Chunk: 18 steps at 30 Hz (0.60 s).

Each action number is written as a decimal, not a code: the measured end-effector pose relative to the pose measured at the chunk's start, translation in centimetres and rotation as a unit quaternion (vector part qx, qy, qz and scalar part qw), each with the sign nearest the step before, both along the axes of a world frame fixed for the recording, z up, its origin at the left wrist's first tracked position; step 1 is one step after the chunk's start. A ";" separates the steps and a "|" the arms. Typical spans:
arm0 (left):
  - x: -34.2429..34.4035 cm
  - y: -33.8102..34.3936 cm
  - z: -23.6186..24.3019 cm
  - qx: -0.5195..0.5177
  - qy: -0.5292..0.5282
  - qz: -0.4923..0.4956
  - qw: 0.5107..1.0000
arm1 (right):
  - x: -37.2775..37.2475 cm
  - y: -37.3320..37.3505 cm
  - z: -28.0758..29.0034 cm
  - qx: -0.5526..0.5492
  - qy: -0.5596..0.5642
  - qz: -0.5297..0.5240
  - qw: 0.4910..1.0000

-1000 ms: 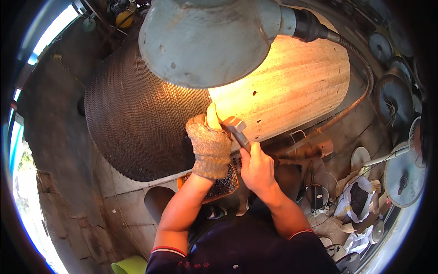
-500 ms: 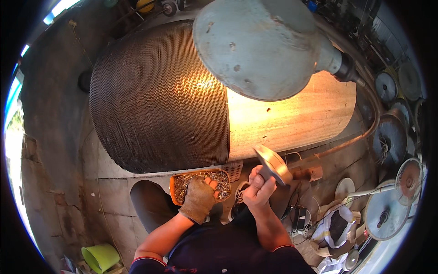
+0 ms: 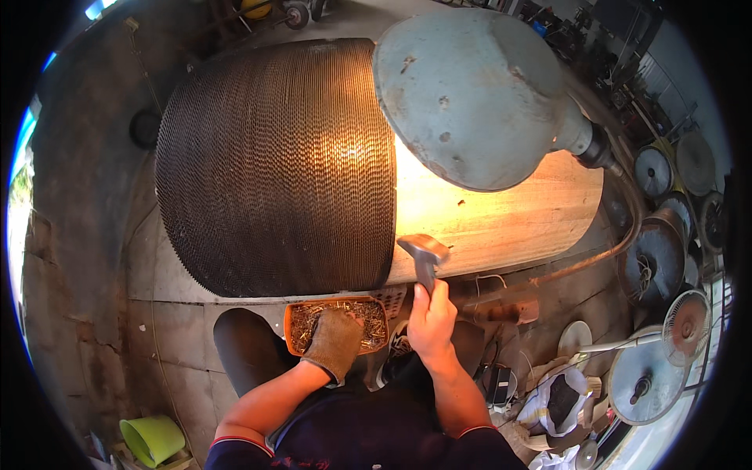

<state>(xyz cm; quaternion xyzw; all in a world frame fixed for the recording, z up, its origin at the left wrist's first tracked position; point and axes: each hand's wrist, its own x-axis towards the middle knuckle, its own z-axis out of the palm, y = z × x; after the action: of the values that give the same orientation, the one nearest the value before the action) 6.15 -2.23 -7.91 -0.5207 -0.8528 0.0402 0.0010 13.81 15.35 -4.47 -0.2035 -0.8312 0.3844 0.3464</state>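
My left hand point(image 3: 335, 338), in a brown work glove with bare fingertips, reaches into an orange tray point(image 3: 289, 333) of small metal nails point(image 3: 376, 319). Its fingers curl down among the nails, and what they pinch is hidden. My right hand point(image 3: 432, 323) is wrapped round the handle of a hammer point(image 3: 424, 252), held upright with its head in front of the bare wood. Ahead lies a big drum: its left part point(image 3: 274, 172) is wound with dark toothed strip in tight rows, its right part is pale bare wood point(image 3: 501, 223).
A large grey lamp point(image 3: 470, 102) hangs over the drum on a curved arm and lights the wood. At the right are several discs and reels point(image 3: 654, 262), a fan point(image 3: 687, 327) and a white bag point(image 3: 552, 403). A green bucket point(image 3: 153, 440) stands lower left.
The hammer has swung up and left, from tilted beside the wood to upright before it. My left hand has sunk deeper among the nails. The whole view has shifted slightly.
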 end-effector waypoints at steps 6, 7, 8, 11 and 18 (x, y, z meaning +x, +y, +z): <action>0.1 -0.3 -1.2 0.004 -0.045 -0.021 0.999 | 1.1 0.6 -0.4 0.106 0.160 0.020 0.981; 0.1 -0.4 -1.4 0.000 -0.055 -0.031 0.998 | -0.2 1.0 -1.6 0.074 0.061 -0.008 0.995; 0.4 -0.8 -0.6 0.011 -0.075 -0.035 0.996 | -1.3 0.9 -1.8 0.036 -0.042 -0.038 0.998; -0.3 -0.4 1.6 0.064 -0.088 -0.013 0.994 | 0.8 0.0 0.6 0.006 0.026 -0.001 1.000; -1.9 1.4 7.5 0.269 -0.191 0.081 0.940 | -0.9 -0.1 1.9 0.203 -0.019 -0.072 0.976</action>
<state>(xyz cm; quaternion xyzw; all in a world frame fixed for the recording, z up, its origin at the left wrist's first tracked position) 4.27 -0.84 -0.44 -0.4278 -0.8553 -0.2912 -0.0254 12.91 15.27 -2.53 -0.1958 -0.8812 0.1780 0.3918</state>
